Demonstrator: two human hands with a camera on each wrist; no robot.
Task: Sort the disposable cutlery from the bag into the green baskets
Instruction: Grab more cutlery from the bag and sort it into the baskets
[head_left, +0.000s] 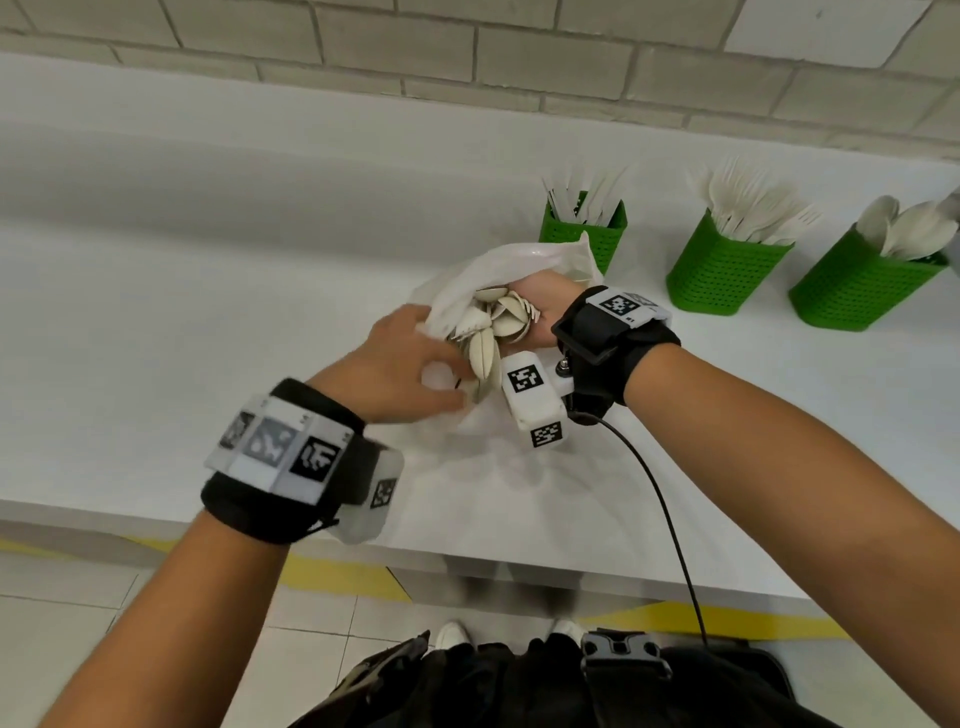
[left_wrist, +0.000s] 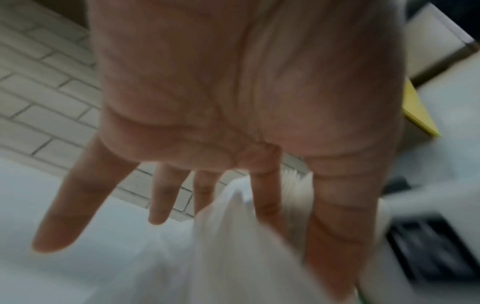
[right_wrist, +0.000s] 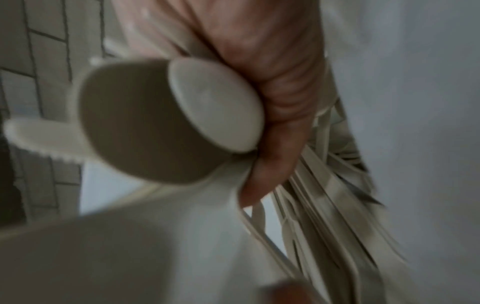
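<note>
A white plastic bag (head_left: 519, 265) lies open on the white counter (head_left: 208, 291). Inside its mouth my right hand (head_left: 543, 312) grips a bundle of beige disposable cutlery (head_left: 493, 327), mostly spoon bowls fanning out toward me. In the right wrist view the thumb (right_wrist: 280, 123) is curled over spoon bowls (right_wrist: 215, 102) and several long handles (right_wrist: 337, 226). My left hand (head_left: 415, 358) is at the bag's near left edge with straight, spread fingers (left_wrist: 161, 201). The bag (left_wrist: 233, 257) lies against its index finger and thumb. This hand is blurred.
Three green perforated baskets stand in a row at the back right: one with knives (head_left: 587, 234), one with forks (head_left: 724, 275), one with spoons (head_left: 862, 291). A brick wall (head_left: 467, 47) runs behind the counter. A black cable (head_left: 670, 519) hangs from my right wrist.
</note>
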